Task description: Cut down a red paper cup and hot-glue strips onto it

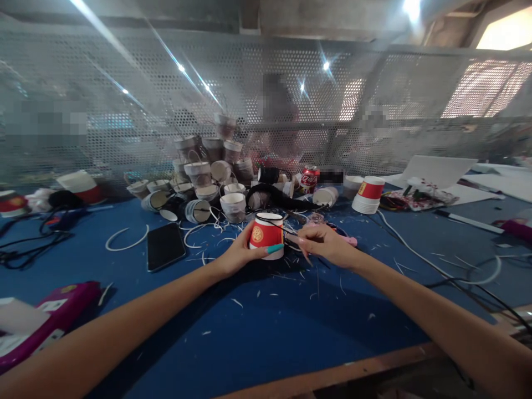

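Note:
My left hand (243, 249) is wrapped round a red and white paper cup (265, 233), its thumb across the near side. The cup stands upside down just above or on the blue table, with a gold round emblem facing me. A thin black cord (270, 220) passes over its upturned base and leads to my right hand (322, 242). The fingers of that hand are pinched together on the cord, just right of the cup. Behind the right hand lies a pink-handled tool (350, 241), mostly hidden.
A heap of cord-wrapped cups (199, 174) stands at the back, near a red soda can (310, 179) and a stack of paper cups (368, 195). A black phone (166, 247) lies left of my hands. White scraps litter the blue table (266, 316); a perforated metal screen (266, 66) rises behind.

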{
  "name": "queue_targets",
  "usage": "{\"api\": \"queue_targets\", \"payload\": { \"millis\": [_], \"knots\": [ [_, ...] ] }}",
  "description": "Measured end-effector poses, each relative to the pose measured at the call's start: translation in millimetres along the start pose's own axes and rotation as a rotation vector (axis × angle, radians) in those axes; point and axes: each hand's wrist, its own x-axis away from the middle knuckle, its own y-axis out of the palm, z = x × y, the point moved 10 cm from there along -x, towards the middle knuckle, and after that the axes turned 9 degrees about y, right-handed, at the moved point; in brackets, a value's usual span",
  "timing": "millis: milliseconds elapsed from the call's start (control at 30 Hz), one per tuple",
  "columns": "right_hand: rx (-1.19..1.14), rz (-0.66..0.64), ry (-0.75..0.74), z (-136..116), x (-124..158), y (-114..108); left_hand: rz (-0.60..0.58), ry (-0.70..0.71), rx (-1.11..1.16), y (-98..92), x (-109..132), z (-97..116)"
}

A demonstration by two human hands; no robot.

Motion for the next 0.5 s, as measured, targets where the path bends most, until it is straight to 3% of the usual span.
{"api": "queue_targets", "payload": {
  "millis": [167,500],
  "knots": [
    [-0.143,0.184,-0.128,-11,5,-26,-0.003,-0.036,0.02,0.4,1,-4],
    [-0.28,0.275,0.024,8,3,-33,-0.037,-0.046,0.032,5.5,2,-4]
  ]
}}
